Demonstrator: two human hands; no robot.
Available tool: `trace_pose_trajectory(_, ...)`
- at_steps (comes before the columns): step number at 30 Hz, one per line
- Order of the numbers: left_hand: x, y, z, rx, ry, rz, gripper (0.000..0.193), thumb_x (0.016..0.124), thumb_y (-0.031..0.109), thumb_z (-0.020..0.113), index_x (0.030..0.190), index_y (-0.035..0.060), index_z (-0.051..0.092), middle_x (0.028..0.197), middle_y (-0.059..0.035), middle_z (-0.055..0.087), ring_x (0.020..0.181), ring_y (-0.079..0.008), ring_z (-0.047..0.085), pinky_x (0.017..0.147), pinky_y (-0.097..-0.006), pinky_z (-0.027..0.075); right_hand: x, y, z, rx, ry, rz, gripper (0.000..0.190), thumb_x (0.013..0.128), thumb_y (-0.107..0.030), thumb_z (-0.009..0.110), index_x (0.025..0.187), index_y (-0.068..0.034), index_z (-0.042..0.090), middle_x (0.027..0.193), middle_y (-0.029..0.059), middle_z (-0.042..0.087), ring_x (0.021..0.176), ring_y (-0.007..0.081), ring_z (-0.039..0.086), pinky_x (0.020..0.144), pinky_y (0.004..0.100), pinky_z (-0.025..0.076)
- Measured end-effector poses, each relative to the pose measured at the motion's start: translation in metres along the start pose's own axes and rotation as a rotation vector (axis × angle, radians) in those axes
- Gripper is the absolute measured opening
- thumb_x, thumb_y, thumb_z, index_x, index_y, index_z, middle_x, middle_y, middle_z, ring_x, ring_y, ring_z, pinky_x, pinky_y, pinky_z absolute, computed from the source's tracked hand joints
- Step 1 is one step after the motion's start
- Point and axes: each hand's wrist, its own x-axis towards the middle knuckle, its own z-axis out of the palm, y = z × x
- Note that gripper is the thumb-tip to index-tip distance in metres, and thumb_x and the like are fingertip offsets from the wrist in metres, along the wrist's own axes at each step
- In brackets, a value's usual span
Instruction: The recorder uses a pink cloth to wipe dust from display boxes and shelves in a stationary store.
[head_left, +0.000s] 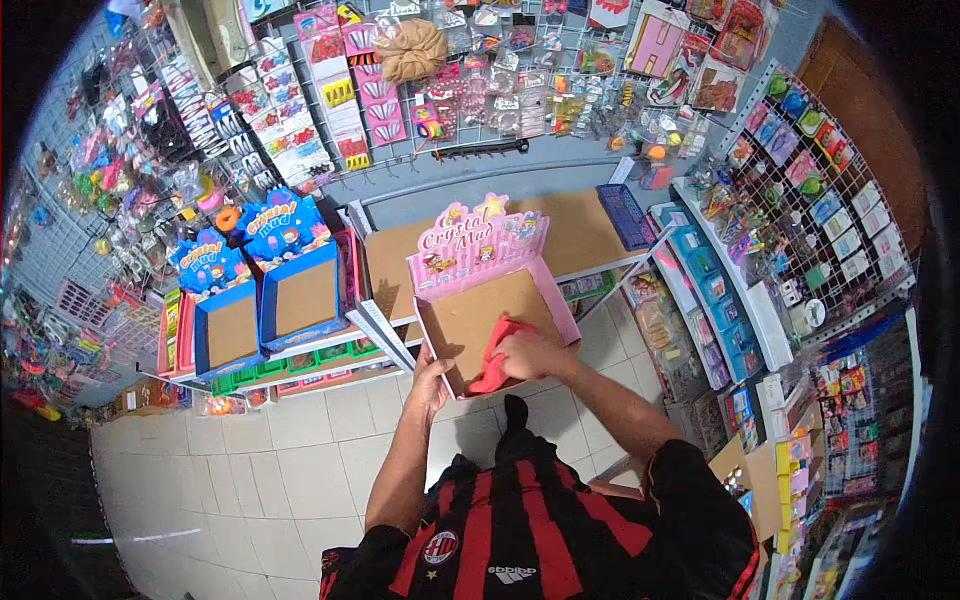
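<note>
A pink cardboard display box (480, 304) with a raised printed header is held out in front of me, tilted towards me. My left hand (433, 382) grips its near left corner, thumb over the rim. Inside the box, my right hand (529, 354) presses a crumpled red cloth (495, 367) against the brown bottom near the front right. The fingers are partly hidden by the cloth and the back of the hand. Apart from the cloth, only bare brown cardboard shows in the box.
Two blue display boxes (300, 296) stand on the shelf to the left. Behind the pink box runs a brown shelf board (555, 225) with a blue plastic basket (624, 217) at its right end. A metal bracket (381, 334) juts out nearby. Packaged goods hang on wire grids (817, 180).
</note>
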Motion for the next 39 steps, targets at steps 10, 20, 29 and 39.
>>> trace_pose_trajectory(10, -0.026, 0.015, -0.016, 0.112, 0.024, 0.026, 0.074, 0.068, 0.010, 0.070, 0.134, 0.0017, 0.038, 0.115, -0.0156, 0.057, 0.103, -0.0272, 0.059, 0.089, -0.0403, 0.053, -0.005, -0.025, -0.157, -0.167, 0.662, -0.057, 0.025, 0.074, -0.011, 0.056, 0.097, -0.008, 0.066, 0.090, 0.0194, 0.068, 0.086, 0.0374, 0.065, 0.076, 0.0498, 0.052)
trace_pose_trajectory(20, -0.021, 0.011, -0.011, 0.005, 0.008, 0.069, 0.070, 0.071, 0.004, 0.065, 0.136, 0.0031, 0.040, 0.122, -0.0136, 0.057, 0.112, -0.0268, 0.059, 0.098, -0.0417, 0.051, 0.021, -0.021, -0.020, -0.543, 0.022, 0.136, 0.026, 0.076, -0.023, 0.060, 0.091, -0.006, 0.073, 0.089, 0.0188, 0.071, 0.081, 0.0354, 0.069, 0.076, 0.0484, 0.054)
trace_pose_trajectory(29, -0.027, -0.007, -0.027, 0.009, -0.008, 0.039, 0.092, 0.074, -0.006, 0.057, 0.152, 0.0188, 0.015, 0.139, -0.0167, 0.045, 0.122, -0.0290, 0.053, 0.098, -0.0403, 0.051, 0.052, -0.022, 0.043, 0.518, -0.091, 0.081, 0.035, 0.071, -0.019, 0.061, 0.102, -0.004, 0.068, 0.101, 0.0194, 0.067, 0.087, 0.0277, 0.064, 0.073, 0.0446, 0.050)
trace_pose_trajectory(39, -0.045, 0.005, -0.010, -0.017, -0.050, -0.026, 0.108, 0.072, -0.008, 0.054, 0.154, 0.0319, -0.004, 0.153, -0.0119, 0.027, 0.130, -0.0310, 0.046, 0.101, -0.0429, 0.048, 0.088, -0.025, -0.049, 1.064, 1.354, 0.180, 0.048, 0.089, 0.002, 0.043, 0.136, -0.003, 0.047, 0.129, 0.0151, 0.052, 0.117, 0.0268, 0.054, 0.095, 0.0421, 0.047)
